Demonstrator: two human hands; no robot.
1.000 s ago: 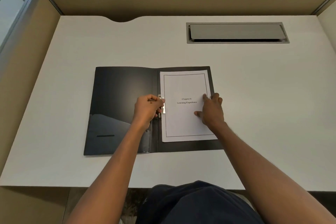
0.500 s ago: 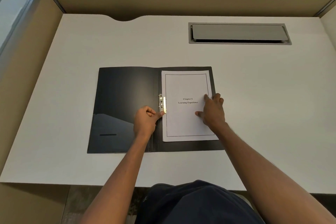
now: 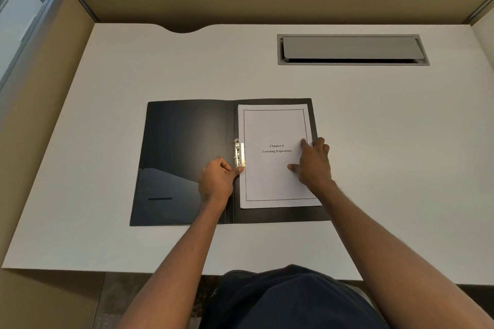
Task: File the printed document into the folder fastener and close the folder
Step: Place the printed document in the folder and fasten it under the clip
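Note:
A black folder (image 3: 184,141) lies open flat on the white desk. The printed document (image 3: 272,125), titled "Chapter 6 Learning Experience", rests on the folder's right half. A metal fastener (image 3: 238,153) sits at the document's left edge by the spine. My left hand (image 3: 217,181) is curled just below the fastener, its thumb tip touching the fastener's lower end. My right hand (image 3: 314,163) presses flat on the right side of the page, fingers spread.
The white desk (image 3: 107,88) has a grey cable-tray flap (image 3: 352,48) set in at the back right. Brown partition walls stand behind and to the left. A window is at the far left. My dark-clothed lap shows below the desk's front edge.
My left hand slid down from over the fastener to just below it, uncovering the metal clip. My right hand stayed on the page.

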